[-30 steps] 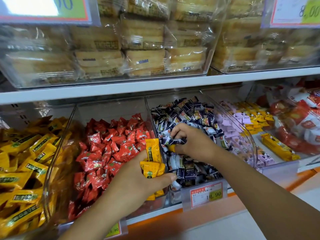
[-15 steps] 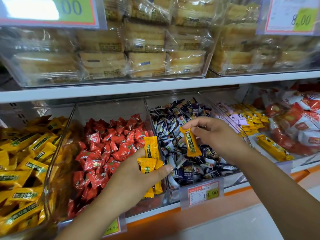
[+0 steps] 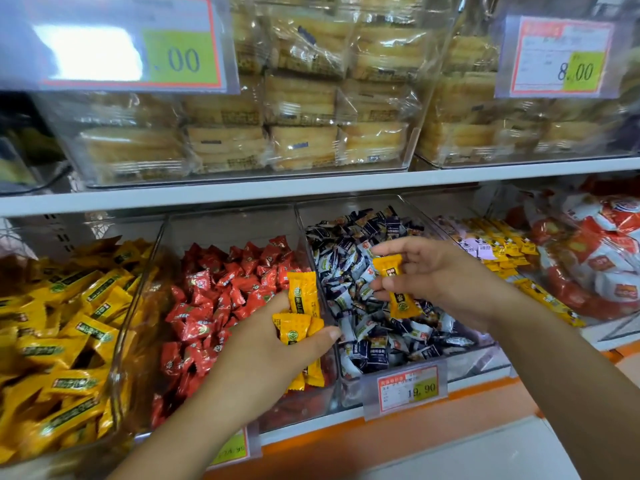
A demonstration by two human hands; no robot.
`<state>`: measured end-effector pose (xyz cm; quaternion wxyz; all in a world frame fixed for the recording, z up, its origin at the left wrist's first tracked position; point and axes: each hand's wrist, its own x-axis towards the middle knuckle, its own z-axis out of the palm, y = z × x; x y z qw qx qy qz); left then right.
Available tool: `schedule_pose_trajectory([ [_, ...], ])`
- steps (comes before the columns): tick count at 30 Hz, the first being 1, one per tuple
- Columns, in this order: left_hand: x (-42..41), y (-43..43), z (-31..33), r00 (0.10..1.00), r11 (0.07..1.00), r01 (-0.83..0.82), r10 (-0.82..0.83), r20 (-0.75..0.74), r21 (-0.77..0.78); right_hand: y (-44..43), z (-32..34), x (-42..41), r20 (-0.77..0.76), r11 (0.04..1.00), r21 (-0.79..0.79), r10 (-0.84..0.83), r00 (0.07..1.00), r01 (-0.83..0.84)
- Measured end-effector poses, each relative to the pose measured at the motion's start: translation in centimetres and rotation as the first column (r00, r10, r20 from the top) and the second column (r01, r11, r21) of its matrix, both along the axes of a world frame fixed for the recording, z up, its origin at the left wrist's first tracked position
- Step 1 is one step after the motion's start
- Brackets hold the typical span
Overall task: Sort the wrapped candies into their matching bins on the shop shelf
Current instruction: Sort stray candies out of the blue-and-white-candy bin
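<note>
My right hand (image 3: pixel 446 275) pinches one yellow wrapped candy (image 3: pixel 396 287) above the clear bin of dark blue and white candies (image 3: pixel 398 365). My left hand (image 3: pixel 277 358) grips a bunch of yellow candies (image 3: pixel 299 317) in front of the divider between the red candy bin (image 3: pixel 166 251) and the dark blue one. At the far left a clear bin (image 3: pixel 138 299) holds many matching yellow candies. Red wrapped candies (image 3: pixel 221 299) fill the middle bin.
To the right stand a bin with yellow and pale purple packets (image 3: pixel 498 251) and a heap of red and white packets (image 3: pixel 595 258). The upper shelf (image 3: pixel 311 188) carries clear boxes of wrapped cakes (image 3: pixel 298 126). Price tags (image 3: pixel 408 389) hang on the bin fronts.
My right hand dug into the dark blue bin, drew out a yellow candy and lifted it above the pile. My left hand held its bunch almost still.
</note>
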<state>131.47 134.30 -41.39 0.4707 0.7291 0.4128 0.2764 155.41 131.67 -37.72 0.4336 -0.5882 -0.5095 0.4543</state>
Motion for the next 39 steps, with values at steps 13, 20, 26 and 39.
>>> schedule_pose_trajectory([
  [13,-18.3,2.1,4.5,0.834,0.859,-0.465,0.506,-0.218,0.215,3.1,1.7,-16.6,0.116,0.960,0.183,0.193,0.974,-0.212],
  [20,-26.0,6.5,4.5,0.611,0.739,-0.515,0.672,-0.419,0.435,10.0,1.8,-26.9,0.378,0.920,0.258,0.185,0.907,-0.295],
  [26,-27.6,10.8,1.4,0.653,0.671,-0.557,0.718,-0.241,0.489,12.9,-0.3,-32.0,0.681,0.875,0.147,0.249,0.688,-0.462],
  [39,-28.3,10.5,0.7,0.811,0.788,-0.372,0.533,-0.241,0.491,11.9,-0.7,-31.2,0.762,0.832,0.246,0.151,0.629,-0.498],
])
